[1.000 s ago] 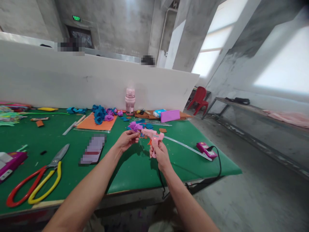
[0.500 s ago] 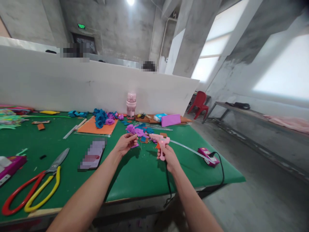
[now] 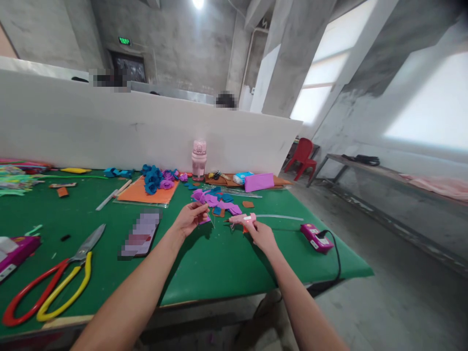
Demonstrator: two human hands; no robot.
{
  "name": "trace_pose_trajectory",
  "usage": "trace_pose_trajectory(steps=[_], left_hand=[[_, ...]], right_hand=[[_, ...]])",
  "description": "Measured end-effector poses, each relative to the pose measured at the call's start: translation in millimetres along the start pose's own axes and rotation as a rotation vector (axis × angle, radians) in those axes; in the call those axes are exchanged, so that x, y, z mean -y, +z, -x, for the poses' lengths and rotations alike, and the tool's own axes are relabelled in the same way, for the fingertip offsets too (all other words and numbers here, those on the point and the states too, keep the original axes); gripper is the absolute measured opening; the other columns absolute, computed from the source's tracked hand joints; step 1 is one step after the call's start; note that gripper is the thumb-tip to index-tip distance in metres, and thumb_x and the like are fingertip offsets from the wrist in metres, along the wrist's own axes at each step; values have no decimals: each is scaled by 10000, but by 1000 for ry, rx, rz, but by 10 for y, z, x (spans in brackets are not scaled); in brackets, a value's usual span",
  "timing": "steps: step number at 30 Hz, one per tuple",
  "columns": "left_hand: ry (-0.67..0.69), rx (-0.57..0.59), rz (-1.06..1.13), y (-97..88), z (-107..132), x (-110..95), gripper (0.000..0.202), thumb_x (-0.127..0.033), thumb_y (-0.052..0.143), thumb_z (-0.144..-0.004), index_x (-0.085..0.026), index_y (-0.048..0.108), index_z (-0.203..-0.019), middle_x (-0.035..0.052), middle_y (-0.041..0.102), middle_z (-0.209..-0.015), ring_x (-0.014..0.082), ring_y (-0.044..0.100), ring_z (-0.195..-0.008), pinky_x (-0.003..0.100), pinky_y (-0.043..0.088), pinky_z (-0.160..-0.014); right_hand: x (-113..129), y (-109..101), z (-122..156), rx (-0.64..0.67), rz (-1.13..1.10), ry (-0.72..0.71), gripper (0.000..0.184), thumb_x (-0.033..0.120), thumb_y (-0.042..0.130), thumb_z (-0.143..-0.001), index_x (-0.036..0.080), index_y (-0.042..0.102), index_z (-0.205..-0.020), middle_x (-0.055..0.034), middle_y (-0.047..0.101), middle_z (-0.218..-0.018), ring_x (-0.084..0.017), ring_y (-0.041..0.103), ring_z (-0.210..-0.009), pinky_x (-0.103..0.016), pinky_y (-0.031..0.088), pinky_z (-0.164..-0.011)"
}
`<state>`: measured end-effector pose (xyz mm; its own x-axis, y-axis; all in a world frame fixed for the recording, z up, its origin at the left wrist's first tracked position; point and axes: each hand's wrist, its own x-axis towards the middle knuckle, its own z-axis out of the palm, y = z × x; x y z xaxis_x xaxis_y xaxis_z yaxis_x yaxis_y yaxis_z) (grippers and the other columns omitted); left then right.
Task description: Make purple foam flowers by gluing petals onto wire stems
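My left hand (image 3: 190,218) is pinched shut on a small purple felt piece (image 3: 205,220) just above the green table (image 3: 204,263). My right hand (image 3: 260,233) rests on the grip of a pink hot glue gun (image 3: 243,220) that lies on its side on the table, a clear glue stick (image 3: 280,217) sticking out behind it. Loose purple and blue felt pieces (image 3: 216,199) lie just beyond both hands.
Red and yellow scissors (image 3: 51,282) lie at the near left, a phone (image 3: 141,233) left of my left arm. A pink power strip (image 3: 316,238) with a black cord sits right. Felt flowers (image 3: 156,177) on an orange sheet, a pink bottle (image 3: 199,158) and a white partition stand behind.
My right hand has lowered the glue gun from upright in the air to lying flat on the table. My left hand has stayed in place, still pinching the purple piece.
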<state>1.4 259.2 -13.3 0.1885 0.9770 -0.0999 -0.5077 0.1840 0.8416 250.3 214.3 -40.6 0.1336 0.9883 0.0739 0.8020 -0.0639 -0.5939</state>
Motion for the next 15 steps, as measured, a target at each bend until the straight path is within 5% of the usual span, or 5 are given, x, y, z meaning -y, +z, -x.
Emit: trace_pose_trajectory(steps=[4, 9, 12, 15], left_hand=[[43, -15, -29, -26, -20, 7, 247, -199, 791, -573, -116, 575, -660, 16, 625, -596, 70, 538, -465, 199, 442, -454], [120, -58, -64, -23, -29, 30, 309, -248, 813, -529, -124, 555, -647, 0, 613, -589, 68, 532, -462, 202, 437, -454], [166, -94, -86, 4, -29, 53, 335, -282, 815, -514, -129, 551, -651, -7, 610, -587, 74, 536, -460, 210, 445, -458], [217, -135, -138, 26, -27, 68, 345, -316, 812, -504, -132, 550, -635, -15, 601, -561, 84, 540, -448, 220, 455, -463]], right_hand=[[75, -44, 48, -29, 287, -13, 519, 579, 330, -862, 163, 605, -717, -133, 669, -775, -214, 634, -719, -253, 350, -541], [266, -227, 160, -79, 336, 74, 513, 649, 418, -781, 175, 611, -747, -123, 654, -783, -237, 610, -712, -287, 369, -568], [522, -209, 137, -188, 72, -87, 406, 597, 499, -760, 203, 598, -742, -64, 643, -781, -201, 582, -713, -280, 391, -617], [866, 76, -22, -156, -451, -259, 325, 487, 432, -835, 220, 597, -753, -22, 635, -736, -165, 569, -683, -261, 420, -646]])
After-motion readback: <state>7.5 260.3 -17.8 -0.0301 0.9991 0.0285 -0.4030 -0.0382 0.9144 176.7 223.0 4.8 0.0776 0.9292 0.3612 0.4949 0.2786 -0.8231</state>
